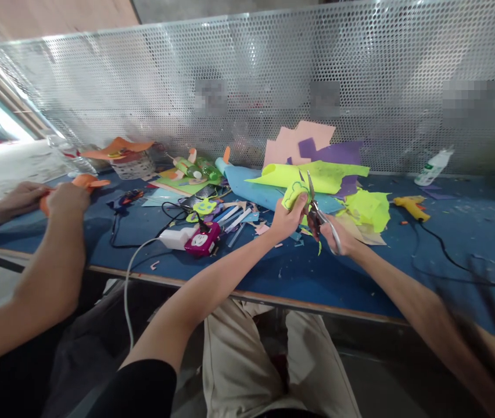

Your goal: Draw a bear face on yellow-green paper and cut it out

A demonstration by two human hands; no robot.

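Note:
My left hand [288, 217] pinches a small yellow-green foam shape [294, 193] held up above the blue table [317, 278]. My right hand [332, 232] grips the handles of metal scissors [315, 203], whose blades point up and touch the shape's right edge. Both hands hover over foam scraps near the middle of the table.
Sheets of yellow-green [317, 174], purple [339, 154], pink [295, 142] and blue foam [247, 183] pile behind my hands. A yellow glue gun [411, 206] and its black cable lie right. A magenta device [203, 241] and white charger sit left. Another person's hands [51, 200] hold orange foam at far left.

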